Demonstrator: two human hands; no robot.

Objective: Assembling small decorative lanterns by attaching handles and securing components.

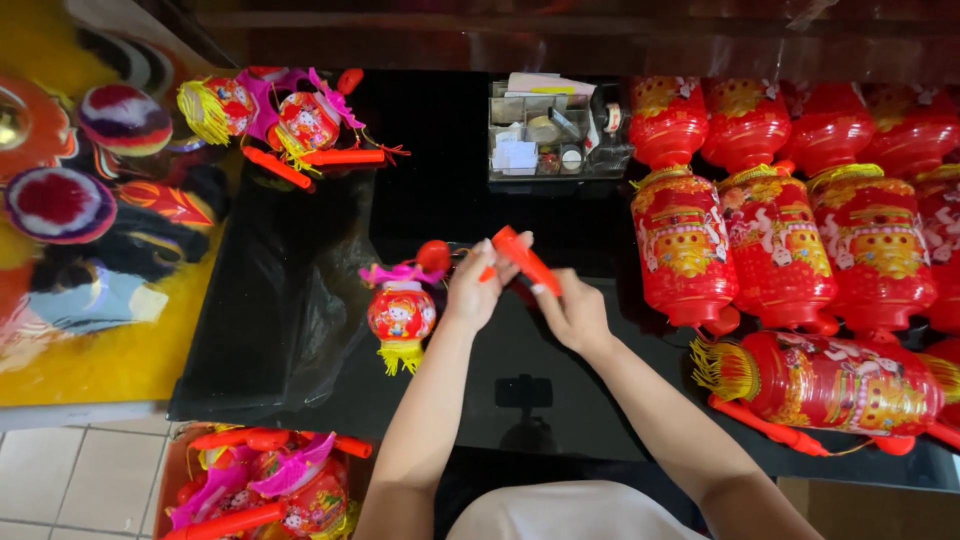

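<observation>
Between both hands, over the black table (440, 200): a red-orange stick handle (527, 260), slanted, upper end toward the left hand (474, 290), lower end toward the right hand (572, 315). Left hand closed around the upper part of the handle, fingertips curled over it, thumb hidden behind. Right hand pinching the lower end of the same handle between thumb and fingers, closed on it too. Just left of the left-hand grip, a round red knob (434, 255), and below it, hanging beside the left wrist, a small red lantern (401, 313) with pink top piece and yellow fringe; cannot tell how firmly joined to the handle, thin wire between them hardly visible. Lantern a little lower than the grip and close to the table surface.

Far from the grip on the right side: big red lanterns (780, 240) standing in rows, and one lying lantern (830, 385) with yellow tassel, near the right forearm but not touching. Above the grip, well apart: a clear organizer box (550, 135) with small items. Up and left of the grip: finished small lanterns (280, 120) in a pile. Down and left, below the left elbow: a cardboard box (180, 470) with more small lanterns and red sticks.
</observation>
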